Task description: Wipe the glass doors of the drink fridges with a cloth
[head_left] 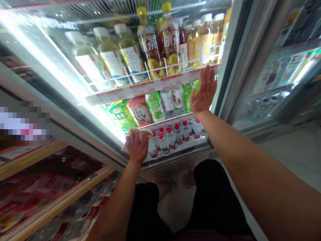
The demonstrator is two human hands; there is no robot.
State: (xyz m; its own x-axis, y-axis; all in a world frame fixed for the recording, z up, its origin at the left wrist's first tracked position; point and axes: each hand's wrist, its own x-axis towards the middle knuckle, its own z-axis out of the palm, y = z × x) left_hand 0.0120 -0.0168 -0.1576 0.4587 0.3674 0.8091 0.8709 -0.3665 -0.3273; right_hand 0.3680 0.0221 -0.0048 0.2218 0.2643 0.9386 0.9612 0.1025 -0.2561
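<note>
In front of me stands a lit drinks fridge with a glass door. Low on its left side, my left hand (137, 145) presses a pale, crumpled cloth (145, 133) to the glass, its fingers over the cloth. Higher up at the right, my right hand (204, 92) lies flat on the glass, fingers stretched and thumb apart, with nothing in it. Behind the door, tea bottles with brown labels (170, 42) and white-capped bottles (107, 62) fill the upper shelf. Green and pink cartons (140, 112) sit on the shelf below, above small red-capped water bottles (164, 143).
A grey door frame (234, 67) runs along the right, with another drinks fridge (273, 73) beyond it. At the left, shelves with wooden edges (62, 204) hold packaged goods. My legs in black (213, 201) are bent close below the door, over a pale floor (298, 144).
</note>
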